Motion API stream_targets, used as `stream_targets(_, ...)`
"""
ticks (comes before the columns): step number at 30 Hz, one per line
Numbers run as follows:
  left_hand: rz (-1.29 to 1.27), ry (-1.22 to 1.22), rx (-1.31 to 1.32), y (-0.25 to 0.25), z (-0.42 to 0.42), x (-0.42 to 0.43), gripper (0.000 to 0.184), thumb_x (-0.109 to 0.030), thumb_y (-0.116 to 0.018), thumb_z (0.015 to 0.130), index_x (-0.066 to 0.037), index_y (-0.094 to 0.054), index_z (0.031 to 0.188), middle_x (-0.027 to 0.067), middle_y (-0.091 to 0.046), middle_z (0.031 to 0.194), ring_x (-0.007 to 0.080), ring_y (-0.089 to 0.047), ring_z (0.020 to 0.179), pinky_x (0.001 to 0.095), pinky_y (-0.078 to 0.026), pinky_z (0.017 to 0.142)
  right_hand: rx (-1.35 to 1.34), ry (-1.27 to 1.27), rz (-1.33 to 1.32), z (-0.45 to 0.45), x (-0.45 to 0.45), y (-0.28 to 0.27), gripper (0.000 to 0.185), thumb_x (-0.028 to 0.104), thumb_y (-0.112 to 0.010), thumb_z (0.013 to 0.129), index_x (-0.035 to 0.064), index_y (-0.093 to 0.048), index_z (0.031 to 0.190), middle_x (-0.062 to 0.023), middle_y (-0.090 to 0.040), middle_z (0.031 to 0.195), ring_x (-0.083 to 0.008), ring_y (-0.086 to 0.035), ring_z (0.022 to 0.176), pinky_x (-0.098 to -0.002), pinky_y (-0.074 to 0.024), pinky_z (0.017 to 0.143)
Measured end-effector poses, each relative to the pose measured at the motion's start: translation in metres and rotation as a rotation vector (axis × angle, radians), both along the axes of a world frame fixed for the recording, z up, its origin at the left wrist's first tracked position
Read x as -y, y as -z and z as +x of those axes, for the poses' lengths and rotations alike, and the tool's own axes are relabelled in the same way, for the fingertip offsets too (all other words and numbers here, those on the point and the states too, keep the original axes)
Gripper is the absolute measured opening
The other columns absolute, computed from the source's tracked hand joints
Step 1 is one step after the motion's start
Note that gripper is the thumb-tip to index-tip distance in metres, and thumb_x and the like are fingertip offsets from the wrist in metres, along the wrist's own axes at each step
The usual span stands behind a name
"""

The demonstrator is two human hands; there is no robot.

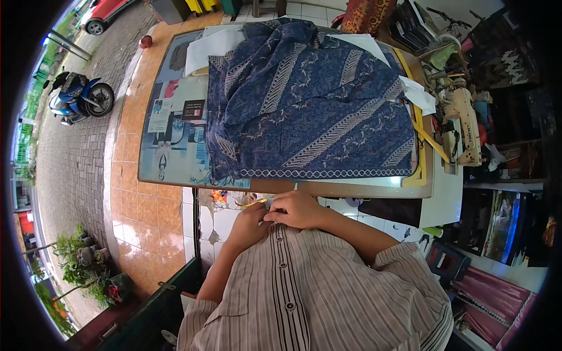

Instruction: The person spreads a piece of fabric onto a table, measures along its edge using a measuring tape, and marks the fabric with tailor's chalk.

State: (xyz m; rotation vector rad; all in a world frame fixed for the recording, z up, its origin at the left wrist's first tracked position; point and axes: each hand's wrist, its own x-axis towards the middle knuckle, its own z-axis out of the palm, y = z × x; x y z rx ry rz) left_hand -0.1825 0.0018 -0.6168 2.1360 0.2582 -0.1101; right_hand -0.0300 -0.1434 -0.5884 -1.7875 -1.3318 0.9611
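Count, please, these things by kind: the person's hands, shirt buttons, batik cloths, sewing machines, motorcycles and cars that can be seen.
Hands (left hand, right hand): 2
Visible shirt buttons: 3
Blue batik cloth: 1
Sewing machine: 1
Motorcycle: 1
Red car, partly in view: 1
Total: 9

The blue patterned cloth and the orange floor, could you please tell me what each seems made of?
The blue, pale-patterned cloth looks like matte woven fabric, perhaps cotton, as it falls in soft folds. The orange, square-tiled floor looks like glazed ceramic, showing joint lines and bright reflections.
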Motion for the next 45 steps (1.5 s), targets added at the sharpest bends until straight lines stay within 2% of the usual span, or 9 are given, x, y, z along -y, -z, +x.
stream_targets(6, -0.324, -0.410, 0.005, -0.002, 0.016, 0.006, 0.021, -0.018, -0.070, 0.088, 0.001, -0.069, 0.078, 0.0089, -0.065, 0.069, 0.0165, -0.061, 0.065, 0.0311, -0.045, 0.060, -0.646, 0.305, -0.026, -0.002, -0.004, 0.042, 0.029, 0.029, -0.069, 0.091, 0.0069, -0.067, 0.110, -0.0013, -0.069, 0.100, -0.0139, -0.063, 0.097, -0.0309, -0.0486, 0.082)
stream_targets(13, -0.658, -0.838, 0.063, 0.054, 0.025, -0.021, 0.030, -0.026, -0.064, 0.096, 0.001, -0.073, 0.085, -0.0032, -0.059, 0.064, 0.0058, -0.048, 0.059, 0.0244, -0.038, 0.055, -0.440, 0.410, -0.098, 0.002, -0.025, 0.104, 0.022, 0.024, -0.066, 0.094, 0.0033, -0.068, 0.100, -0.0030, -0.069, 0.081, -0.0105, -0.064, 0.074, -0.0277, -0.0492, 0.067)
stream_targets(19, -0.090, -0.622, -0.289, 0.085, 0.020, -0.046, 0.033, -0.030, -0.066, 0.092, -0.001, -0.068, 0.077, 0.0090, -0.064, 0.068, 0.0221, -0.056, 0.057, 0.0347, -0.044, 0.057, 0.057, 0.423, -0.285, 0.028, -0.057, 0.126, 0.025, 0.032, -0.069, 0.085, 0.0069, -0.072, 0.089, -0.0115, -0.069, 0.074, -0.0296, -0.068, 0.069, -0.0385, -0.0507, 0.062)
stream_targets(21, 0.323, -0.430, 0.102, 0.085, 0.007, -0.039, 0.025, -0.027, -0.067, 0.089, -0.003, -0.067, 0.086, 0.0135, -0.064, 0.081, 0.0233, -0.062, 0.071, 0.0397, -0.049, 0.063, 0.079, 0.417, -0.350, 0.030, -0.057, 0.128, 0.025, 0.031, -0.069, 0.086, 0.0062, -0.072, 0.089, -0.0112, -0.069, 0.073, -0.0282, -0.068, 0.069, -0.0378, -0.0507, 0.062)
stream_targets(22, 0.353, -0.304, 0.040, 0.086, 0.000, -0.036, 0.027, -0.026, -0.068, 0.086, -0.004, -0.067, 0.104, 0.0154, -0.063, 0.108, 0.0298, -0.062, 0.100, 0.0429, -0.050, 0.082, 0.079, 0.413, -0.355, 0.031, -0.056, 0.128, 0.025, 0.031, -0.069, 0.086, 0.0062, -0.072, 0.089, -0.0112, -0.069, 0.073, -0.0282, -0.068, 0.069, -0.0378, -0.0507, 0.062)
stream_targets(25, 0.525, -0.202, 0.145, 0.088, -0.003, -0.024, 0.044, -0.028, -0.069, 0.086, -0.004, -0.061, 0.122, 0.0162, -0.054, 0.128, 0.0334, -0.051, 0.121, 0.0445, -0.043, 0.099, 0.069, 0.393, -0.362, 0.032, -0.055, 0.121, 0.026, 0.032, -0.068, 0.086, 0.0055, -0.072, 0.089, -0.0111, -0.069, 0.074, -0.0277, -0.068, 0.070, -0.0376, -0.0507, 0.062)
stream_targets(29, 0.538, -0.133, 0.005, 0.096, 0.003, -0.024, 0.063, -0.039, -0.061, 0.091, -0.004, -0.045, 0.141, 0.0178, -0.039, 0.146, 0.0336, -0.034, 0.140, 0.0468, -0.029, 0.114, 0.066, 0.375, -0.361, 0.035, -0.055, 0.120, 0.027, 0.032, -0.068, 0.086, 0.0050, -0.072, 0.090, -0.0117, -0.069, 0.075, -0.0277, -0.068, 0.070, -0.0374, -0.0506, 0.063)
stream_targets(40, 0.585, -0.097, -0.066, 0.101, 0.004, -0.030, 0.070, -0.044, -0.060, 0.091, -0.005, -0.039, 0.145, 0.0183, -0.034, 0.150, 0.0341, -0.030, 0.142, 0.0493, -0.023, 0.116, 0.081, 0.351, -0.420, 0.033, -0.058, 0.117, 0.028, 0.033, -0.067, 0.087, 0.0056, -0.072, 0.091, -0.0118, -0.070, 0.078, -0.0279, -0.069, 0.073, -0.0392, -0.0511, 0.064)
stream_targets(45, 0.601, -0.073, -0.146, 0.097, 0.008, -0.028, 0.074, -0.049, -0.058, 0.091, -0.006, -0.037, 0.147, 0.0174, -0.034, 0.151, 0.0333, -0.027, 0.143, 0.0536, -0.020, 0.116, 0.224, 0.476, -0.157, 0.037, -0.060, 0.108, 0.031, 0.032, -0.068, 0.088, 0.0013, -0.069, 0.090, -0.0082, -0.064, 0.069, -0.0194, -0.062, 0.062, -0.0319, -0.0477, 0.059)
